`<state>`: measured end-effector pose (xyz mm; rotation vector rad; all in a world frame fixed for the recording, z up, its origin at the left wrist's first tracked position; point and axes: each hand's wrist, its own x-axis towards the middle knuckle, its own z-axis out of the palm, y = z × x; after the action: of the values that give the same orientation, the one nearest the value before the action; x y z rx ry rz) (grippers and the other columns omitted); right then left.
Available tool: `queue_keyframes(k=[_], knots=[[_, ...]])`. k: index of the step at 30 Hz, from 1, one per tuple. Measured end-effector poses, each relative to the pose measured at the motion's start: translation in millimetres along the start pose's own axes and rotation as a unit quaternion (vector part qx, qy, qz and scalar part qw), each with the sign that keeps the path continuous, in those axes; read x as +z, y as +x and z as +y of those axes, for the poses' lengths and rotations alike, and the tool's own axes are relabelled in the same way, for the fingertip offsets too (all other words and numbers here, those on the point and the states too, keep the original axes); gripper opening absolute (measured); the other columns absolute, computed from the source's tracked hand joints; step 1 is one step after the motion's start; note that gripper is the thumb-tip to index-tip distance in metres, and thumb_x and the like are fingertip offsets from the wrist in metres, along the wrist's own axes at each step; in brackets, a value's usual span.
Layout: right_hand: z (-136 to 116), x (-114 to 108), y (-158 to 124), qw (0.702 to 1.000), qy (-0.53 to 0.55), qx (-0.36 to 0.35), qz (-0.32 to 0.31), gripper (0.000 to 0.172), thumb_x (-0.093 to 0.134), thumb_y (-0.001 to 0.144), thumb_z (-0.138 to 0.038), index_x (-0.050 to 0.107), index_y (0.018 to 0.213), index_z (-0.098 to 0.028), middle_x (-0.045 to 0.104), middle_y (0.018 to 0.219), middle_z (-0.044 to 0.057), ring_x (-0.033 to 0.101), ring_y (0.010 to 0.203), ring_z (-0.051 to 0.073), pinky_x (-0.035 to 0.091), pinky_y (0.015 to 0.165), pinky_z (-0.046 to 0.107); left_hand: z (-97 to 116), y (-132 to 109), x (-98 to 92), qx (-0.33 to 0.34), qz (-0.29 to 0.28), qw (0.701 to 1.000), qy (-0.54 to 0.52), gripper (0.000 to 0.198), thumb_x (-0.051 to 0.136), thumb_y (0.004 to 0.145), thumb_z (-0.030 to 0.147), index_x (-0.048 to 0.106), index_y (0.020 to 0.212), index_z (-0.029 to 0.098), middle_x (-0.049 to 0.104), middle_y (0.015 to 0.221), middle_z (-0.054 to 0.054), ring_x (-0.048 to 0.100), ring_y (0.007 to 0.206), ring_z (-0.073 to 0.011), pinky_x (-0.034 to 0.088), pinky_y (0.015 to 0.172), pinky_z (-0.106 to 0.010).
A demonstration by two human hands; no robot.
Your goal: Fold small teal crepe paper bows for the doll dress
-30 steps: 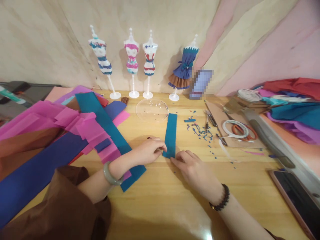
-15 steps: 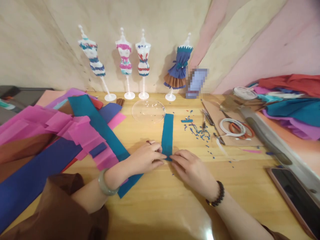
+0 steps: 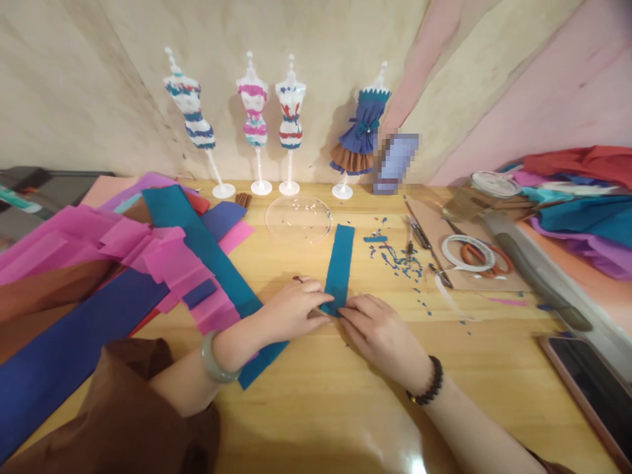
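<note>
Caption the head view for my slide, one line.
Left hand and right hand at the near end of a short teal strip, four small mannequins beyond.

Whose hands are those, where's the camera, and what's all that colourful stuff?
There's no machine here, just a person's two bare hands. The camera sits on that person's head, looking forward and down. The left hand and right hand touch the near end of a short teal strip lying on the wooden table; I can't tell how firmly they grip. More coloured strips lie to the left, scraps to the right. Behind stand four dress forms, one wearing a dress.
</note>
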<state>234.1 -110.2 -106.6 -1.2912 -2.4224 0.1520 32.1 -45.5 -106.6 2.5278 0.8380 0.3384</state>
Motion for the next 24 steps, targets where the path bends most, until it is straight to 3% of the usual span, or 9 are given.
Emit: queue_keyframes(k=[6, 14, 24], knots=[[3.3, 2.7, -2.3, 0.997, 0.066, 0.035, 0.002, 0.013, 0.055, 0.088, -0.019, 0.067, 0.094, -0.018, 0.064, 0.097, 0.01, 0.059, 0.087, 0.023, 0.051, 0.076, 0.04, 6.7, 2.1, -4.0, -0.032, -0.011, 0.999, -0.019, 0.017, 0.064, 0.082, 0.031, 0.069, 0.094, 0.021, 0.064, 0.091, -0.003, 0.058, 0.092, -0.0197, 0.041, 0.086, -0.033], [3.8, 3.0, -0.1, 0.992, 0.11, 0.059, 0.021, 0.015, 0.053, 0.088, -0.015, 0.067, 0.083, -0.019, 0.064, 0.082, 0.007, 0.058, 0.078, 0.02, 0.049, 0.072, 0.036, 7.7, 3.7, -1.3, -0.038, 0.005, 0.999, -0.018, 0.013, 0.06, 0.084, 0.026, 0.068, 0.076, 0.019, 0.058, 0.078, -0.002, 0.056, 0.082, -0.0176, 0.04, 0.086, -0.034], [-0.1, 3.6, 1.0, 0.988, 0.124, 0.092, 0.002, 0.016, 0.05, 0.088, -0.014, 0.063, 0.079, -0.018, 0.061, 0.081, 0.008, 0.056, 0.079, 0.021, 0.047, 0.073, 0.037, 8.9, 4.8, -0.5, -0.035, 0.005, 0.999, -0.009, 0.012, 0.058, 0.082, 0.021, 0.066, 0.072, 0.018, 0.057, 0.078, -0.003, 0.054, 0.081, -0.0178, 0.041, 0.081, -0.032]])
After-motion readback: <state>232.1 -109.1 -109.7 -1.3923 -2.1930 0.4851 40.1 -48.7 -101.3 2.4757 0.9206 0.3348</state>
